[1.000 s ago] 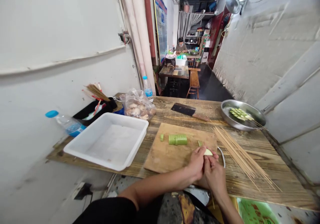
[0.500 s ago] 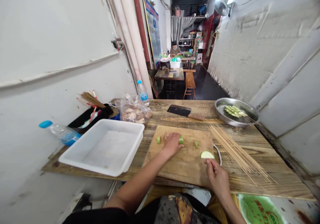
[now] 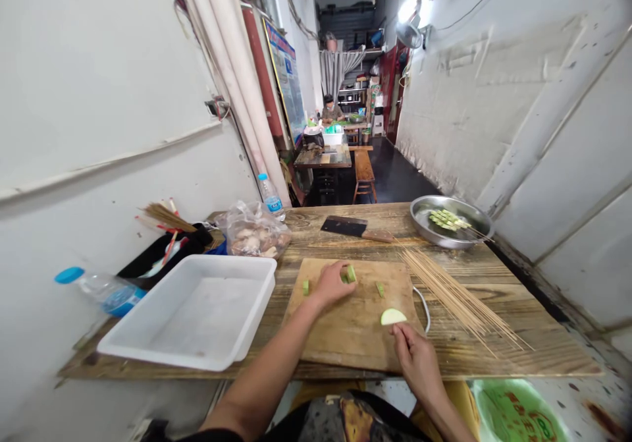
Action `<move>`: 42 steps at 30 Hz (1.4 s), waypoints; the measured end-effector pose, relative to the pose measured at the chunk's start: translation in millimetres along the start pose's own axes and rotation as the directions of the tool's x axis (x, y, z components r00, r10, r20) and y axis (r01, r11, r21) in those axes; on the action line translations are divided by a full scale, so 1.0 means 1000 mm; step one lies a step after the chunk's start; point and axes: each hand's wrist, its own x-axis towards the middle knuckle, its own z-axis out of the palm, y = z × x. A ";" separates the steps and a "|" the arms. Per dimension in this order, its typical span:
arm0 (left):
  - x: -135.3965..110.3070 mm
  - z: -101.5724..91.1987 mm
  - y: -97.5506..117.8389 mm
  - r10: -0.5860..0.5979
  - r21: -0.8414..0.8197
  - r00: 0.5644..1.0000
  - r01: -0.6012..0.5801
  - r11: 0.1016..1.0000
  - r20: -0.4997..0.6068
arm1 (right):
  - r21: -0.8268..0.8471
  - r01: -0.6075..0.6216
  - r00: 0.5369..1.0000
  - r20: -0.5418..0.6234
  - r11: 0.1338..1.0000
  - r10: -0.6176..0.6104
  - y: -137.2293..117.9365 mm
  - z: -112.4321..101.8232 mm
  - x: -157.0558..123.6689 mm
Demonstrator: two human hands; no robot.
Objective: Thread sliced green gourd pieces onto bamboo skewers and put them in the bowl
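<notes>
On the wooden cutting board [image 3: 355,343], my left hand [image 3: 333,285] curls its thumb and fingers around a chunk of green vegetable [image 3: 351,273]. My right hand [image 3: 415,353] is closed in a pinch at the lower edge of a pale half-round vegetable slice [image 3: 393,317], over the board's right side. Whether a skewer runs into this slice is hidden by the fingers. A small green piece [image 3: 305,288] lies left of my left hand, and another green piece [image 3: 380,289] lies between my two hands.
Loose bamboo skewers [image 3: 459,290] lie right of the board. Behind it are a cleaver [image 3: 345,225] and a steel bowl [image 3: 419,221] holding skewered green slices. A white plastic tub [image 3: 123,343], a bagged food [image 3: 254,234] and water bottles [image 3: 272,198] stand left. A person [image 3: 332,109] sits far back.
My left hand has lifted from lying flatter on the board, and its fingers now curl around the green chunk. The right hand and slice have shifted slightly left. The camera view has turned a little.
</notes>
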 end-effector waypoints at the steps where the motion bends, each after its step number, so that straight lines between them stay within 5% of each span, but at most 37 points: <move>1: 0.000 -0.001 0.003 -0.034 -0.157 0.999 0.034 0.987 0.006 | 0.005 0.004 1.000 0.013 1.000 -0.004 -0.002 -0.001 -0.001; 5: -0.004 -0.004 0.016 -0.096 -0.630 0.986 0.161 0.760 0.136 | 0.052 0.051 0.996 0.070 0.997 -0.055 -0.019 -0.004 -0.002; 7: -0.006 -0.004 0.023 -0.157 -0.805 0.968 0.252 0.538 0.198 | 0.071 0.078 0.992 0.097 0.994 -0.085 -0.029 -0.005 0.000; 10: -0.005 -0.002 0.030 -0.231 -0.899 0.930 0.344 0.272 0.286 | 0.069 0.091 0.986 0.130 0.993 -0.100 -0.041 -0.005 0.004; 13: -0.003 -0.001 0.033 -0.252 -0.928 0.916 0.350 0.128 0.311 | 0.049 0.089 0.984 0.150 0.995 -0.095 -0.045 -0.003 0.007; 21: 0.001 0.006 0.038 -0.346 -0.909 0.877 0.398 0.129 0.335 | 0.048 0.088 0.978 0.188 0.995 -0.095 -0.040 0.004 0.006; 42: -0.006 0.019 0.054 -0.361 -0.939 0.876 0.344 0.005 0.319 | 0.060 0.072 0.982 0.170 0.996 -0.082 -0.040 0.007 0.001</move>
